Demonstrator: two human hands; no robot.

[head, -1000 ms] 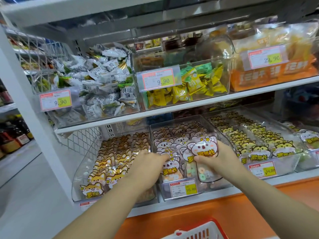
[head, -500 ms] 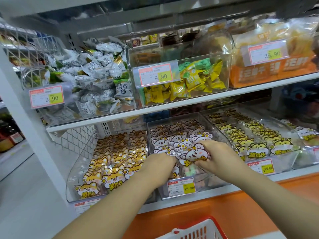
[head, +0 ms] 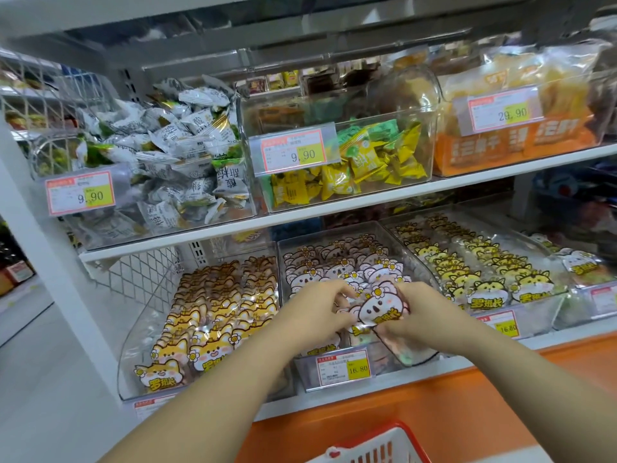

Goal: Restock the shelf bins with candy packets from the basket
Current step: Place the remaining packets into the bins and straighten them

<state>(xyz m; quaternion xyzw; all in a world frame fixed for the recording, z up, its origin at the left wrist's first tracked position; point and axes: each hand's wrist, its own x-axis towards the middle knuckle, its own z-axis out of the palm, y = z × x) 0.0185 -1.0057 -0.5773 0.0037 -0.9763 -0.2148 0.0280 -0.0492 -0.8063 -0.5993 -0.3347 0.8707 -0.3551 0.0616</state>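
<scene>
A clear middle bin [head: 394, 238] on the lower shelf holds rows of pink koala-faced candy packets. At its front, my right hand [head: 422, 315] grips one koala packet [head: 379, 310], tilted, with its clear lower end hanging toward the price tag. My left hand [head: 317, 310] has its fingers curled on the packets just left of it, touching the same packet's edge. The red-rimmed white basket [head: 377, 444] shows at the bottom edge; its contents are hidden.
A left bin [head: 140, 332] holds orange fox packets, a right bin [head: 534, 305] yellow cat packets. The upper shelf [head: 334, 208] carries bins of grey, yellow-green and orange bagged snacks. An orange shelf base [head: 434, 406] runs below; a grey aisle floor lies left.
The koala packet went from upright above the bin down into the front row and now lies tilted. Both hands have closed in together around it.
</scene>
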